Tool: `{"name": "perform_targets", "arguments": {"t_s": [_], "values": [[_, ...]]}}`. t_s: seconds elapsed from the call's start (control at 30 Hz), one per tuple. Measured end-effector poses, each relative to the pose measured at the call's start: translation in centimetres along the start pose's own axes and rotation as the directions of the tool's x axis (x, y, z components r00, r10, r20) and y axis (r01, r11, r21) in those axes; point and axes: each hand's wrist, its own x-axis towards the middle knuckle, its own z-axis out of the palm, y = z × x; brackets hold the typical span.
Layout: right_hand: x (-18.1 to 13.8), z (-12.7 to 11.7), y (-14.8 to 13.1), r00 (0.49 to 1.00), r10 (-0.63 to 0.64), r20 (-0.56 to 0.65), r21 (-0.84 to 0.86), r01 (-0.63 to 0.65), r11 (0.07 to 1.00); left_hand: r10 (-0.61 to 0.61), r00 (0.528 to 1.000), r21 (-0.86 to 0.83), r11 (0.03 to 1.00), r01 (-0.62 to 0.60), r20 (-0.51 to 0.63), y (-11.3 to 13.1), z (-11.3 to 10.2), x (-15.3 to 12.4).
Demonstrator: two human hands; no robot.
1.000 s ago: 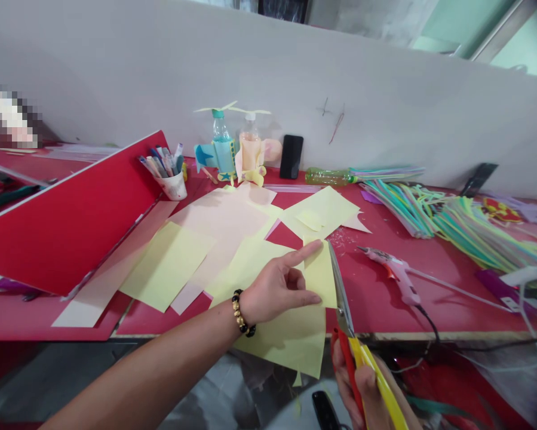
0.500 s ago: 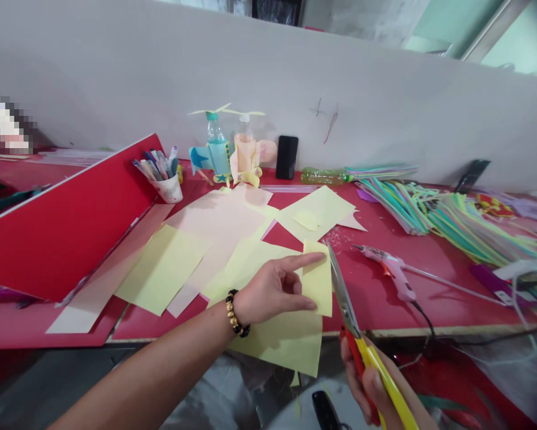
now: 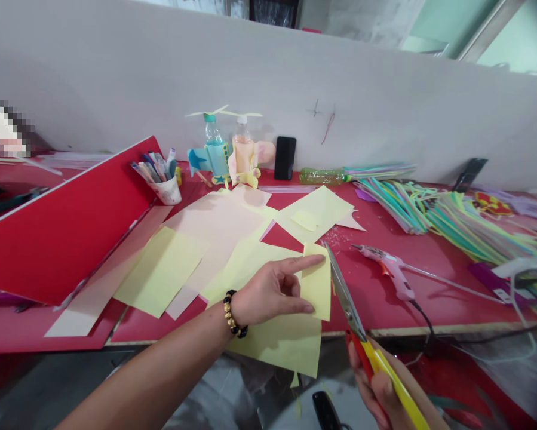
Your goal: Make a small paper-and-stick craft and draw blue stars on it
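At far left, a red board (image 3: 62,239) leans over the red table (image 3: 371,304), and left of the hands stands a paper cup of marker pens (image 3: 168,191). The left hand (image 3: 268,292), with a black-and-gold beaded bracelet (image 3: 230,313) at its wrist, lies open, its fingers (image 3: 304,261) spread on a pale yellow paper sheet (image 3: 317,286) that overlaps other yellow and peach sheets. The right hand (image 3: 382,388), well apart from it, grips yellow-and-red-handled scissors (image 3: 346,298), their blades just beside the sheet's right edge. Beyond the hands stand two plastic-bottle crafts with paper propellers (image 3: 227,149) and a smartphone (image 3: 285,158). Further right lie a pink hot glue gun (image 3: 387,269) and bundles of striped drinking straws (image 3: 429,215).
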Motion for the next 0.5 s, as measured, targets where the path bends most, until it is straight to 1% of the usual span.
{"name": "perform_targets", "arguments": {"t_s": [0.23,0.33,0.4,0.5], "values": [[-0.4,-0.6,0.1,0.992,0.129,-0.005,0.1,-0.128,0.987,-0.025,0.999,0.031,0.999,0.024,0.038,0.3,-0.2,0.0],[-0.3,-1.0,-0.3,0.97,0.245,-0.006,0.158,-0.241,0.958,-0.027,0.998,0.039,0.999,0.025,0.057,0.3,-0.3,-0.1],[-0.1,-1.3,-0.9,0.953,0.302,-0.018,0.167,-0.295,0.941,-0.026,0.997,0.045,0.999,0.023,0.067,0.3,-0.4,-0.1],[-0.3,-1.7,-1.7,0.949,0.312,-0.053,0.153,-0.301,0.941,-0.025,0.996,0.065,0.998,0.02,0.081,0.4,-0.5,-0.1]]}}
